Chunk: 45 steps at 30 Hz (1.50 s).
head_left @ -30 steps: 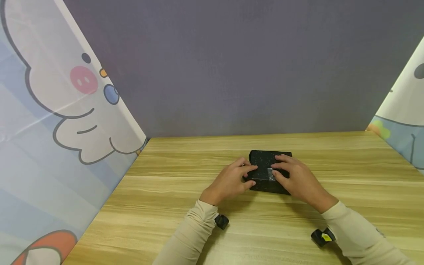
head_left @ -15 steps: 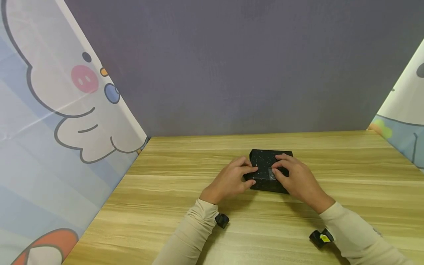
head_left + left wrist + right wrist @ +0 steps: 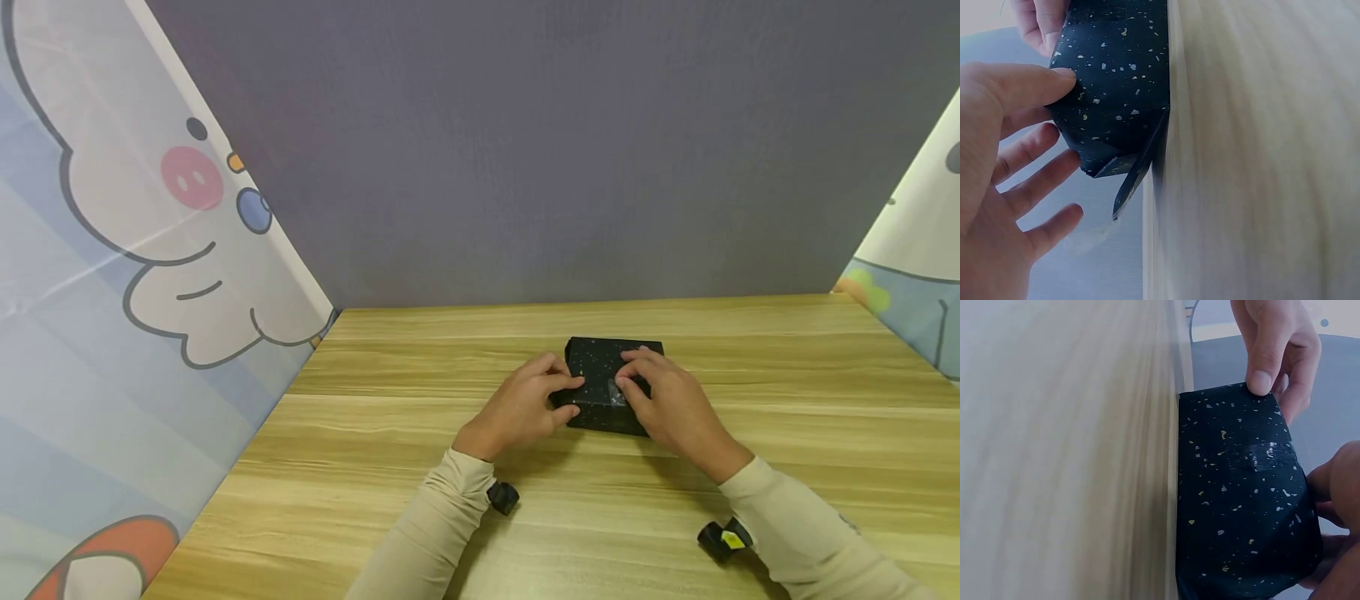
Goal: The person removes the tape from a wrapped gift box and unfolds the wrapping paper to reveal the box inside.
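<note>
A box wrapped in black, speckled paper (image 3: 596, 358) lies on the wooden table. My left hand (image 3: 528, 404) holds its left end, thumb on the front face and forefinger on top. Seen from the left wrist, the other fingers of that hand are spread, and a folded paper flap (image 3: 1138, 165) sticks out from the box's end. A strip of clear tape (image 3: 1266, 456) runs over the front top edge. My right hand (image 3: 671, 408) lies over the box's right part, thumb and forefinger tips pinched together at the tape's upper end, other fingers bent on top.
The wooden table (image 3: 390, 400) spreads around the box and ends at a grey wall (image 3: 525, 167). Cartoon-printed sheets (image 3: 97, 350) hang at the left and right sides. Small black cameras (image 3: 502, 498) are worn at both wrists.
My right thumb and forefinger have come together at the tape, from slightly apart. My left hand keeps its hold, and the box stays almost where it was.
</note>
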{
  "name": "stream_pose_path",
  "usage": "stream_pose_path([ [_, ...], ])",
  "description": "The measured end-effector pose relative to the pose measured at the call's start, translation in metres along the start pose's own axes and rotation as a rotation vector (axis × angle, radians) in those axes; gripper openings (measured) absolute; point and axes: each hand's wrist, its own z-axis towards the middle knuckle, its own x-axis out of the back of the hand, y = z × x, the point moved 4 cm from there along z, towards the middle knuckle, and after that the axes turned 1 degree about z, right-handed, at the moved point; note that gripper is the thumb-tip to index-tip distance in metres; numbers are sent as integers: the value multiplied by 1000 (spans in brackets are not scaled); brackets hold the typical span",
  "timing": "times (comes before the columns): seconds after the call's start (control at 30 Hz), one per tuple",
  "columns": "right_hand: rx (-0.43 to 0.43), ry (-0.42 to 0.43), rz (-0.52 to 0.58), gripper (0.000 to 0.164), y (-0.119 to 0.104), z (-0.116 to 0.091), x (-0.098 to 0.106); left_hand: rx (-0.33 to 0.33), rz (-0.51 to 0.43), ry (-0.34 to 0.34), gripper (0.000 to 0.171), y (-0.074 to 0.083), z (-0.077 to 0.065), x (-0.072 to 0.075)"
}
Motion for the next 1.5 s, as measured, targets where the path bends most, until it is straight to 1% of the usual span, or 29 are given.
stream_pose_path([
  [0.33, -27, -36, 44, 7, 1, 2, 2, 17, -6, -12, 39, -2, 1, -3],
  [0.57, -37, -55, 49, 9, 0, 2, 2, 57, -74, -96, 44, -2, 1, -10],
  [0.67, -40, -68, 57, 9, 1, 2, 3, 65, -106, -109, 45, -3, 1, -11],
  [0.8, -39, -72, 75, 10, 1, 3, 4, 73, -142, -118, 53, -3, 1, -11],
  [0.9, -42, -71, 84, 11, 1, 3, 4, 80, -160, -128, 53, -3, 2, -12],
  [1.07, -45, -73, 92, 11, 1, 2, 6, 73, -173, -127, 44, -4, 1, -12],
  [1.17, -48, -76, 100, 12, 0, 3, 7, 61, -172, -125, 46, -4, 0, -11],
  [1.5, -43, -84, 104, 12, -3, 2, 8, 54, -168, -141, 52, -4, -2, -11],
])
